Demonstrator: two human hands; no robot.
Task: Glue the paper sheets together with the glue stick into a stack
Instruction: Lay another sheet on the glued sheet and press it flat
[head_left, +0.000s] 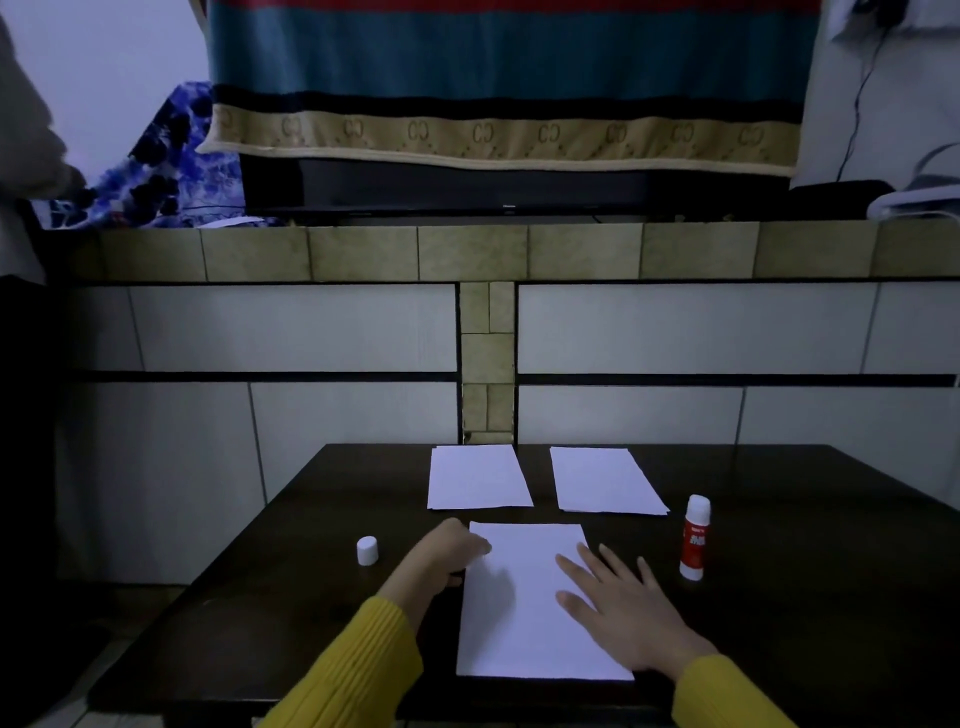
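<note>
Nearest on the dark surface (260, 623) lies one paper sheet (524, 613): the right hand (628, 618) rests on it with fingers spread flat, and the left hand (447, 556) pinches its upper left corner with curled fingers. Beside it stand one uncapped glue stick (695, 538) on the right and one white cap (367, 550) on the left. Farther back lie two more paper lots, the left sheet (475, 478) and the right pile (605, 480)

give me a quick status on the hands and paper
Left hand pinching near sheet at its left edge, right hand flat on it. Glue stick uncapped, standing right. Nothing blocking.
</note>
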